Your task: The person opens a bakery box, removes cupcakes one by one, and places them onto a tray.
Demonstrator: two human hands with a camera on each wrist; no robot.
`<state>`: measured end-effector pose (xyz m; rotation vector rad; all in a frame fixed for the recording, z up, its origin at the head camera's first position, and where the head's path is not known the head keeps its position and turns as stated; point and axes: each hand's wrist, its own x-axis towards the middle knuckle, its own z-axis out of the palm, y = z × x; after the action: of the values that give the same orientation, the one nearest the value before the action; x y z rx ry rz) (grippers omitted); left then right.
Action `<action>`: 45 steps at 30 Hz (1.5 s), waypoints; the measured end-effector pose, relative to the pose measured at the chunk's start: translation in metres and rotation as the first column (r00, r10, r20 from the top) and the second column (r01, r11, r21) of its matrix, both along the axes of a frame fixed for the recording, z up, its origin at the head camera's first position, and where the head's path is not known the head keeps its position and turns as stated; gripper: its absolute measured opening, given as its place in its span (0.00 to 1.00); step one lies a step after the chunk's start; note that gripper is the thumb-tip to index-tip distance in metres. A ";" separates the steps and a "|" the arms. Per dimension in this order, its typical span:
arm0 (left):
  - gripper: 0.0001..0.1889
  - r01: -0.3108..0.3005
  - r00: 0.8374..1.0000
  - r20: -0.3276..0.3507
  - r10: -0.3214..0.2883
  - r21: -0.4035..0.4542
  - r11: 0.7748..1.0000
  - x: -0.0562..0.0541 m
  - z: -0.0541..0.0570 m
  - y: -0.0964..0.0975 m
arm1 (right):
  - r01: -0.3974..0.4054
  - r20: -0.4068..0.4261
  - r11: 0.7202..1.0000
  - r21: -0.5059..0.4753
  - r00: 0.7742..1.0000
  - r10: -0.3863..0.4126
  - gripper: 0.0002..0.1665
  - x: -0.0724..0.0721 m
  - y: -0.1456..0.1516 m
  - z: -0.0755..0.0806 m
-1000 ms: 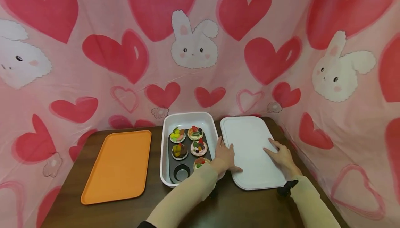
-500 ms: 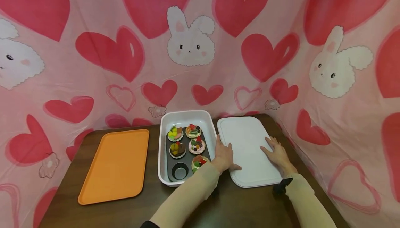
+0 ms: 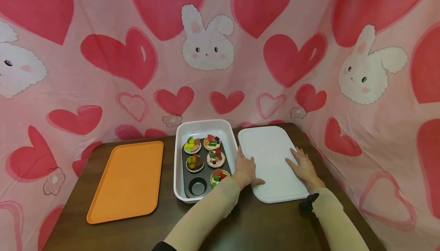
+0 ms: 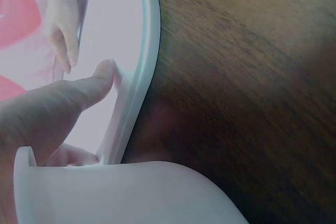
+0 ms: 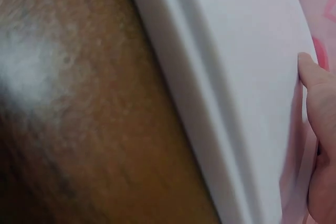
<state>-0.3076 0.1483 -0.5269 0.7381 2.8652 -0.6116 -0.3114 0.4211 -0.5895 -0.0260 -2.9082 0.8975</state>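
A white rounded lid (image 3: 271, 159) lies flat on the table, right of a white deep box (image 3: 178, 182). Between box and lid, my left hand (image 3: 245, 170) rests along the lid's left edge. Its thumb is spread over the lid's rim, and its other fingers point away along the side. Across from it, my right hand (image 3: 305, 169) touches the lid's right edge, thumb on the top face and fingers spread at the border. Inside the box sits a dark muffin tin (image 3: 203, 176) with several small fruit-topped tarts (image 3: 215, 158); its front left cup is bare.
An orange tray (image 3: 127, 182) lies at the left of the brown wooden table (image 3: 261, 224). A pink cloth (image 3: 144, 67) with hearts and rabbits hangs behind and at the right, close to the table's edges. My left sleeve (image 3: 206, 212) passes before the box's front right corner.
The whole head view has shifted slightly up and left. Both hands keep their places at the lid's edges, and the lid, box and tray stay put.
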 end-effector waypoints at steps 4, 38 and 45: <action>0.57 -0.011 1.000 0.000 0.011 0.015 1.000 -0.002 0.001 -0.001 | -0.022 0.014 0.999 0.043 1.000 0.022 0.43 -0.001 -0.002 0.003; 0.43 0.113 0.989 0.005 -0.147 0.617 0.779 -0.008 0.038 -0.130 | -0.201 -0.240 0.975 0.094 0.946 0.218 0.47 0.004 -0.109 0.059; 0.44 0.077 0.996 -0.022 -0.086 0.708 0.703 -0.004 0.037 -0.181 | -0.253 -0.239 0.958 0.134 0.930 0.279 0.51 0.012 -0.137 0.064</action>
<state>-0.3114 -0.0330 -0.4900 0.9392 3.0310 0.5651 -0.2996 0.2845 -0.5255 0.4685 -2.7470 0.7208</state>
